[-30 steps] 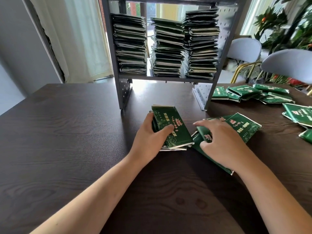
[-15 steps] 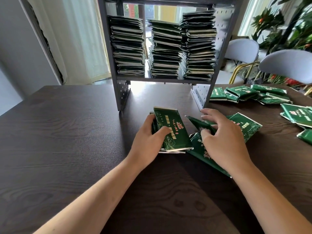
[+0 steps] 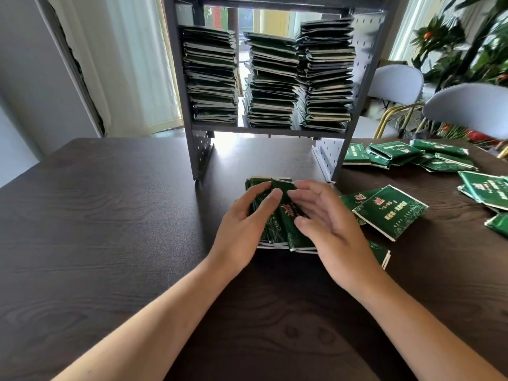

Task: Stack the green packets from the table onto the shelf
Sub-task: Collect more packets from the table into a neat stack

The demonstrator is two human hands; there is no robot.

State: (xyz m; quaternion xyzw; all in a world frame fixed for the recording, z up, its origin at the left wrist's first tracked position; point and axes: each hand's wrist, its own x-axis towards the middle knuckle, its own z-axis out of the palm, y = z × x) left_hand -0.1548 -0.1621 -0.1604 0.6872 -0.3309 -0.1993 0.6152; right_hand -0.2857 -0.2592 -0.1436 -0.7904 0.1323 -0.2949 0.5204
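The person is gathering loose green packets into a small bundle [image 3: 277, 215] on the dark counter [image 3: 110, 215], just in front of the shelf [image 3: 269, 131]. This looks like the collecting step, before the bundle goes up to the shelf.

The left hand [image 3: 244, 229] grips the bundle from its left side, with the fingers curled over the top edge and the thumb on the upper face. The right hand [image 3: 327, 224] is at the right side of the bundle; its fingers are nearly straight and a little spread, and it seems to press or tap the packets into line, not to pinch them.

I judge that the next move calls for squaring the edges, because the packets in the bundle lie a little shifted. Then both hands must clamp it firmly, as the smooth packets may slide apart when lifted.

On the shelf stand three stacks: left stack [image 3: 211, 75], middle stack [image 3: 270, 81] and right stack [image 3: 325, 75]. Each is tall; the packets in them are too many and too thin to count. The right stack almost reaches the board above, so there is little room on it.

On the counter, right of the bundle, about three loose packets [image 3: 390, 211] lie overlapping. A far pile [image 3: 406, 156] beside the shelf holds maybe six or seven, and a few more packets [image 3: 486, 188] lie at the right edge. The bundle itself holds several; I cannot tell the exact number.
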